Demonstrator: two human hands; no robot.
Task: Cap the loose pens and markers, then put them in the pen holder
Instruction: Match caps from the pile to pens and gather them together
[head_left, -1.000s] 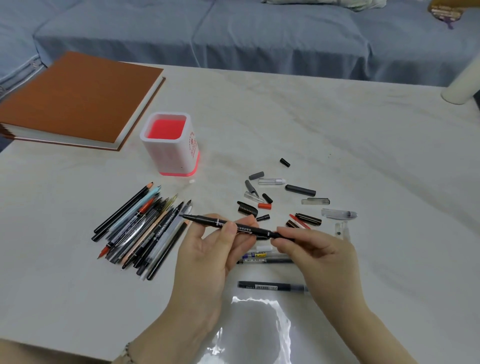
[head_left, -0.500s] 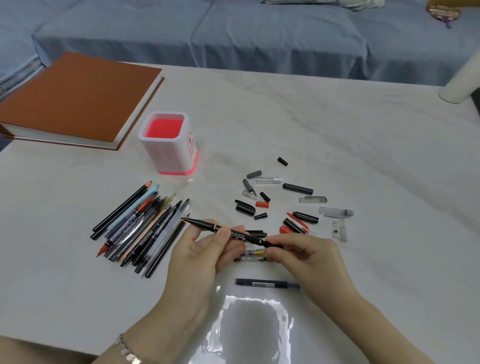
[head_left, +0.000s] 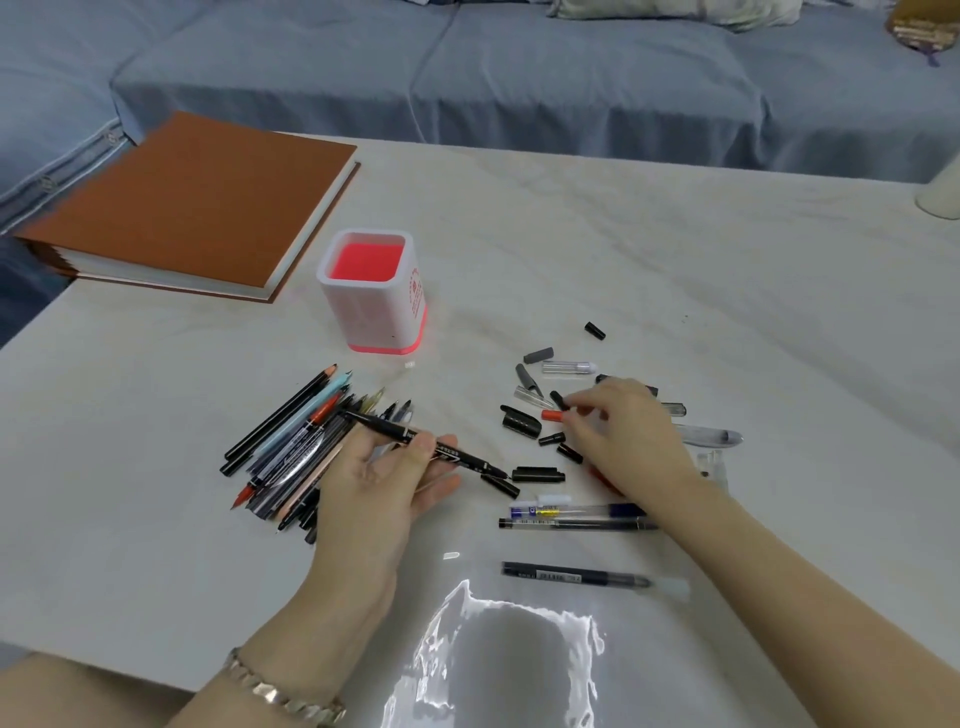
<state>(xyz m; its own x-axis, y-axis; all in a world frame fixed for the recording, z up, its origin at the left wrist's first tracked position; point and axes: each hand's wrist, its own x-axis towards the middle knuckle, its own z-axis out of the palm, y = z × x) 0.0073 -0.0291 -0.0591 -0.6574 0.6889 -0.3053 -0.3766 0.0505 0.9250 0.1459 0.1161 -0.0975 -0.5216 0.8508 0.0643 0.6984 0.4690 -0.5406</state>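
Left hand has a black marker pinched between thumb and fingers, its far end pointing over the pile of loose pens lying just to its left on the table. Right hand is down in the scatter of caps, curled fingertips right at a red cap and a small black cap, can't tell if it's got hold of either. White pen holder with the pink inside stands upright behind the pile, near a brown book.

Red item mostly under right hand, white cylinder cut off rt edge, pen holder print — unreadable.
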